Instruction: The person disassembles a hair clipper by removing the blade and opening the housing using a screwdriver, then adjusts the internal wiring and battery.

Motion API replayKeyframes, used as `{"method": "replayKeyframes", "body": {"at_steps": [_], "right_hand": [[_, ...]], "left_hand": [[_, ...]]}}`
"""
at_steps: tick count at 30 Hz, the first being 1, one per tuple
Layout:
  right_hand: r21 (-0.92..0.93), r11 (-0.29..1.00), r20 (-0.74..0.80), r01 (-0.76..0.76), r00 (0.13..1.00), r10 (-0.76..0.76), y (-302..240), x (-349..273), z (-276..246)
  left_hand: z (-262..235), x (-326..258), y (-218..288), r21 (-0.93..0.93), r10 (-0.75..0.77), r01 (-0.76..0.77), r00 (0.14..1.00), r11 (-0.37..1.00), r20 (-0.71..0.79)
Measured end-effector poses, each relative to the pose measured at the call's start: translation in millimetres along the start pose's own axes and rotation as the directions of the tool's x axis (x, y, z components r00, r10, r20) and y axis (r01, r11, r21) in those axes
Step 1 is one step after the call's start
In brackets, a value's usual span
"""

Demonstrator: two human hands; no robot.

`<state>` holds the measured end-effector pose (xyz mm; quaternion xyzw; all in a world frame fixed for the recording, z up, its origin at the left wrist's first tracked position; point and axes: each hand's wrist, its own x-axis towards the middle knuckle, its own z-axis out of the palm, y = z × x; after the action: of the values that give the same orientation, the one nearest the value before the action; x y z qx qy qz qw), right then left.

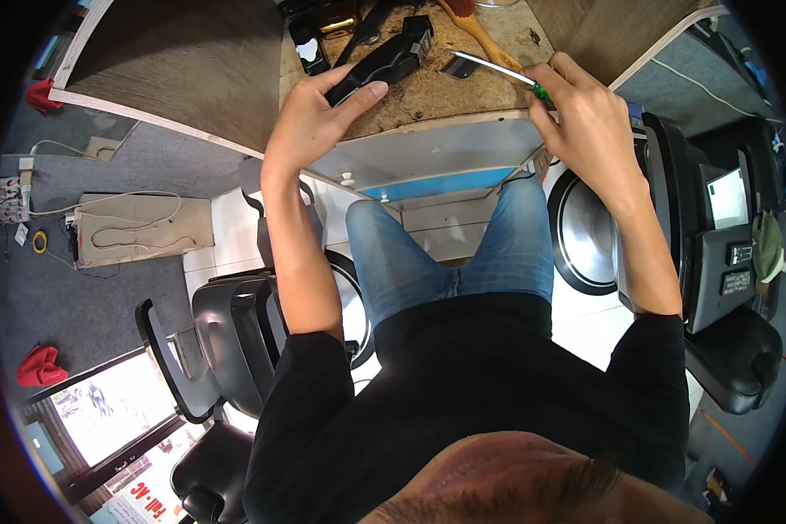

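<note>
Hands are seen at the near edge of a worn chipboard worktop [428,96]: the left hand [310,118] is closed around a black electric hair clipper [384,61], whose blade end points toward the far edge, while the right hand [585,109] grips a green-handled screwdriver [511,74] whose shaft reaches toward a small detached blade piece [463,63] lying just beyond the clipper. Dismantling or servicing of the clipper head is judged to be under way; for the next move, the screwdriver tip would need to be lined up with a fastener while the clipper is held steady. One clipper, one screwdriver, one loose blade, one wooden-handled brush [476,26] and two further dark tools at the far left corner are counted.
</note>
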<state>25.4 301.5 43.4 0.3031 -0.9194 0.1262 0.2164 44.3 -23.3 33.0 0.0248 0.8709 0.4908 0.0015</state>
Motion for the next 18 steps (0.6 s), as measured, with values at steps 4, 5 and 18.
{"method": "replayKeyframes", "body": {"at_steps": [4,5,18], "right_hand": [[0.082,0.996,-0.022,-0.025,0.999,0.027,-2,3,7],[0.129,0.990,-0.033,-0.047,0.998,0.052,-4,4,9],[0.378,0.913,0.042,0.152,0.983,-0.180,-37,41,46]], "left_hand": [[0,-2,-6,-0.110,0.051,-0.055,0.998,0.992,-0.037],[0,-1,-8,-0.130,0.052,-0.057,0.998,0.990,-0.043],[-2,0,-17,-0.230,0.008,-0.043,0.989,0.972,-0.149]]}}
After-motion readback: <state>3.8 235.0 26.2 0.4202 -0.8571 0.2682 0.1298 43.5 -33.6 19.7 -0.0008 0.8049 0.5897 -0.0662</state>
